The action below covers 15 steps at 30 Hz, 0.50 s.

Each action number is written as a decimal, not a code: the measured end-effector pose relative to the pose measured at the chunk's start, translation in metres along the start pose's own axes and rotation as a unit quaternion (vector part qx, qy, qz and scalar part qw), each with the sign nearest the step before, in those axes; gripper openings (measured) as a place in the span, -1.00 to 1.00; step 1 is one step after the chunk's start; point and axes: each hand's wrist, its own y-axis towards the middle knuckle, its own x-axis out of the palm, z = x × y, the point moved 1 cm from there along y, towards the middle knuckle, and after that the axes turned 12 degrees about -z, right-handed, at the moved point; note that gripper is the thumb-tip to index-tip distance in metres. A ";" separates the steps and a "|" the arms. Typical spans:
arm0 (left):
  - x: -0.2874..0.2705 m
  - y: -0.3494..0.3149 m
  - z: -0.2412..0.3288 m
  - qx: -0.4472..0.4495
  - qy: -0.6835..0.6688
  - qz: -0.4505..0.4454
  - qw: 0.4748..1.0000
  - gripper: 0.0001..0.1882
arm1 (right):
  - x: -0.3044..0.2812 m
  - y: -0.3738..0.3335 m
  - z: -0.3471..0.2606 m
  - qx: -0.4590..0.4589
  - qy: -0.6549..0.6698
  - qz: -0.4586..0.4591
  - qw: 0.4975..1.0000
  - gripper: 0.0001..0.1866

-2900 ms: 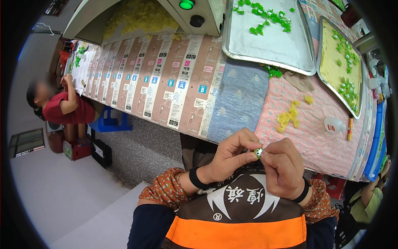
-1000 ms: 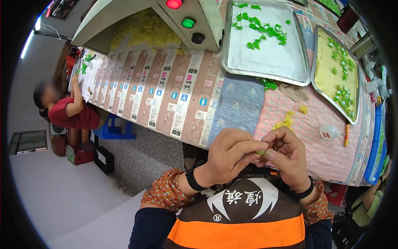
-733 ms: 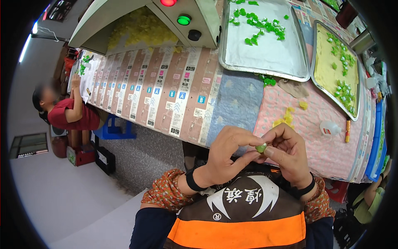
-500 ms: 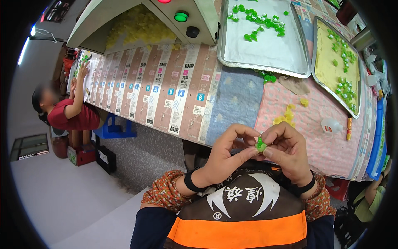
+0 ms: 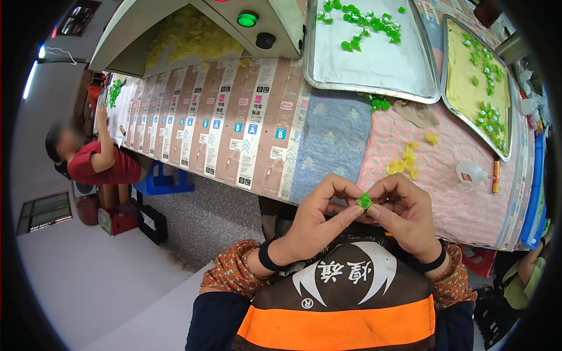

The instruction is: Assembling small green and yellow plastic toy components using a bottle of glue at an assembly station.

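Between the fingertips of both hands is a small translucent green plastic piece, its four-cornered side turned up. My left hand pinches it from the left with thumb and forefinger. From the other side, my right hand grips the same piece, fingers curled. Both hands are just over the table's front edge. Beyond them, several loose yellow pieces lie on the pink cloth. A few green pieces rest beside a crumpled beige rag.
A metal tray and a yellow-lined tray hold green pieces with white parts. At right are a white bottle and a yellow tube. A housing covers heaped yellow pieces. A co-worker sits far left.
The green piece has turned in my fingers: its upright, narrow part pointed up before, and now its square side faces up. The co-worker's arm at the far left has shifted.
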 end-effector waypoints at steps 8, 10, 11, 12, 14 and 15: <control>-0.004 -0.001 0.002 -0.015 -0.032 -0.031 0.999 -0.80 | -0.001 -0.002 -0.001 0.020 -0.057 -0.027 0.998 -0.86; -0.004 -0.002 0.003 -0.026 -0.093 -0.036 0.995 -0.82 | -0.002 -0.003 0.001 0.012 -0.074 -0.033 0.997 -0.87; -0.005 -0.002 0.002 -0.027 -0.093 -0.036 0.995 -0.82 | -0.002 -0.004 0.001 0.003 -0.090 -0.039 0.995 -0.88; -0.006 -0.003 0.000 -0.029 -0.095 -0.043 0.994 -0.82 | -0.002 -0.004 0.002 0.003 -0.090 -0.039 0.995 -0.88; -0.007 -0.005 -0.001 -0.032 -0.097 -0.050 0.994 -0.83 | -0.001 -0.004 0.004 -0.016 -0.083 -0.049 0.995 -0.93; -0.007 -0.005 -0.001 -0.037 -0.113 -0.059 0.991 -0.83 | -0.002 -0.005 0.005 -0.015 -0.082 -0.048 0.995 -0.93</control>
